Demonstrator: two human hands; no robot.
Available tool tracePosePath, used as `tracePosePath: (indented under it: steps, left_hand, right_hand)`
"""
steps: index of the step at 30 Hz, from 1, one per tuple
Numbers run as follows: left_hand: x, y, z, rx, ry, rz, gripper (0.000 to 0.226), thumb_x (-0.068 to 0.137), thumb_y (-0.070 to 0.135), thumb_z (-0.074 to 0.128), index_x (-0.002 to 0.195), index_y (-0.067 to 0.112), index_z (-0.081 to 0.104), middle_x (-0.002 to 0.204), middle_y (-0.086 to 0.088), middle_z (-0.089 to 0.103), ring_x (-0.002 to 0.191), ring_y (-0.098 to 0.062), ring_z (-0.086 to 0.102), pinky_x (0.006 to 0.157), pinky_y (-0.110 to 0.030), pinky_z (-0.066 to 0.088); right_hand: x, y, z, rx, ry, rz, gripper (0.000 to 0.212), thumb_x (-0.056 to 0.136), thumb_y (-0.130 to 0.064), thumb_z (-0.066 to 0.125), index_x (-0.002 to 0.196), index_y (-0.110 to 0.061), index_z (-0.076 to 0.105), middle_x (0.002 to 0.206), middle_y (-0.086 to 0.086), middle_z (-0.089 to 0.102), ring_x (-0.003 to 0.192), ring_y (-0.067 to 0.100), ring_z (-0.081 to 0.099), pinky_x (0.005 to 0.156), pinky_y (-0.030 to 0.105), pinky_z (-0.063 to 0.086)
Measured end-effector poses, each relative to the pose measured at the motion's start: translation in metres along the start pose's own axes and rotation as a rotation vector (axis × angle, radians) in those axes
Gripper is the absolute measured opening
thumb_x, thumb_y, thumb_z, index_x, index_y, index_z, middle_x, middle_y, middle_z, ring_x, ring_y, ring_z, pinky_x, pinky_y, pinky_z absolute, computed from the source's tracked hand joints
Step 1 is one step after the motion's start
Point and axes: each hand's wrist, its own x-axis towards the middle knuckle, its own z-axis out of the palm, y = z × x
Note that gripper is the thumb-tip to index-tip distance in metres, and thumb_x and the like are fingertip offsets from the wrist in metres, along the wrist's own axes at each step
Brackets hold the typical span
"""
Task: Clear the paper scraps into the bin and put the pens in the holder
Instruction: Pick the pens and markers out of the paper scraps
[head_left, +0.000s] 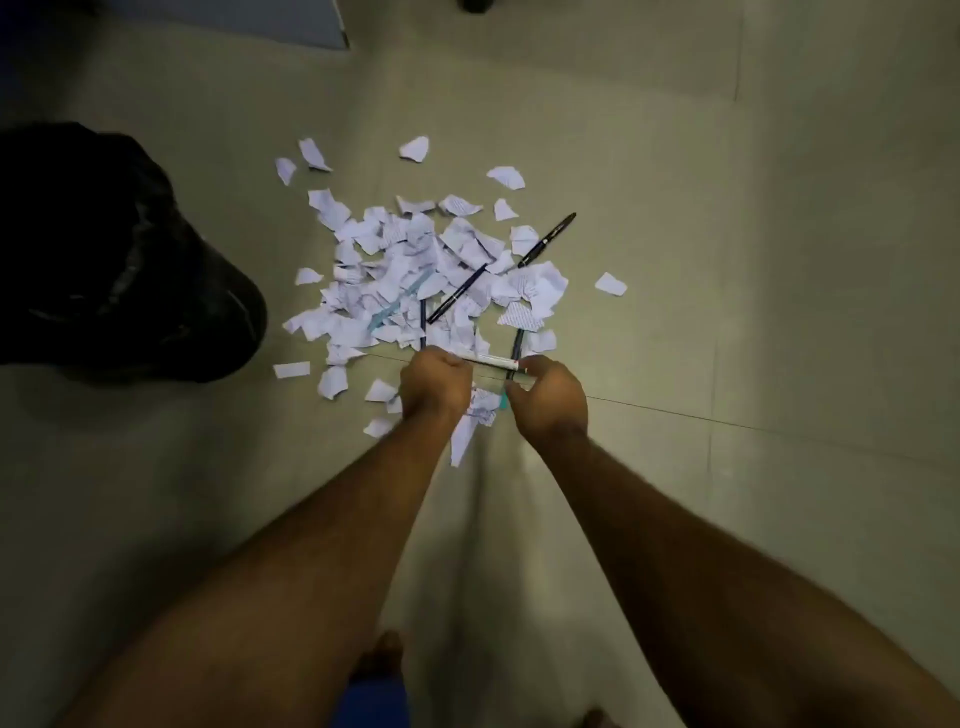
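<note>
Both hands are curled into fists at the near edge of the paper scrap pile (421, 275). The left hand (434, 387) and the right hand (545, 397) each grip one end of a white pen (488, 360) held level between them; their fingertips are hidden beneath the knuckles. The right hand also holds a teal pen (503, 401), mostly covered. In the pile lie two dark pens (456, 293) (546, 240), a pale blue pen (397, 304) half buried, and torn white ruled scraps. Left of the pile sits a black bin bag (119, 249), its mouth indistinct.

Bin (119, 249) left of scraps (415, 275)
</note>
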Motion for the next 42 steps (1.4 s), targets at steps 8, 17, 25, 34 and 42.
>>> tracePosePath:
  steps: [8, 17, 25, 34, 42]
  left_hand:
    - [0.053, -0.022, 0.043, -0.004, 0.182, -0.098, 0.039, 0.090, 0.018, 0.059, 0.127, 0.008, 0.052, 0.130, -0.014, 0.058, 0.116, -0.034, 0.059, 0.088, -0.039, 0.049]
    - [0.085, -0.044, 0.036, 0.157, 0.231, -0.134, 0.027, 0.089, 0.016, 0.065, 0.115, 0.008, 0.065, 0.123, -0.015, 0.063, 0.112, -0.032, 0.062, 0.083, -0.038, 0.053]
    - [0.067, -0.034, 0.019, -0.032, 0.208, -0.138, 0.031, 0.080, 0.028, 0.075, 0.102, 0.007, 0.069, 0.107, -0.011, 0.071, 0.097, -0.031, 0.068, 0.069, -0.030, 0.051]
    - [-0.003, 0.015, 0.098, 0.034, -0.220, 0.282, 0.012, 0.075, 0.024, 0.070, 0.074, 0.013, 0.071, 0.076, -0.004, 0.072, 0.075, -0.023, 0.066, 0.069, -0.028, 0.054]
    - [-0.054, 0.023, 0.216, 0.279, -0.489, 0.419, 0.020, 0.078, 0.030, 0.076, 0.083, 0.011, 0.074, 0.091, -0.010, 0.075, 0.088, -0.028, 0.069, 0.075, -0.030, 0.054]
  right_hand:
    - [0.052, 0.016, 0.057, -0.529, 0.078, -0.213, 0.033, 0.083, -0.010, 0.054, 0.115, -0.012, 0.061, 0.110, 0.014, 0.064, 0.101, 0.033, 0.058, 0.076, 0.036, 0.046]
    - [0.058, 0.012, 0.087, -0.429, 0.004, -0.156, 0.023, 0.087, -0.021, 0.057, 0.107, -0.016, 0.066, 0.106, 0.009, 0.065, 0.101, 0.031, 0.060, 0.073, 0.033, 0.046]
    - [0.040, 0.005, 0.077, 0.154, 0.102, 0.073, 0.028, 0.084, -0.037, 0.067, 0.106, -0.020, 0.069, 0.099, 0.001, 0.073, 0.096, 0.027, 0.066, 0.077, 0.029, 0.046]
    - [0.013, 0.094, 0.023, 0.467, 0.409, 0.470, 0.023, 0.084, -0.029, 0.066, 0.106, -0.021, 0.070, 0.097, 0.002, 0.074, 0.092, 0.028, 0.067, 0.081, 0.034, 0.053]
    - [-0.017, 0.203, -0.027, 0.408, 0.520, 0.668, 0.026, 0.087, -0.026, 0.067, 0.110, -0.015, 0.069, 0.104, 0.005, 0.072, 0.095, 0.027, 0.067, 0.076, 0.028, 0.048]
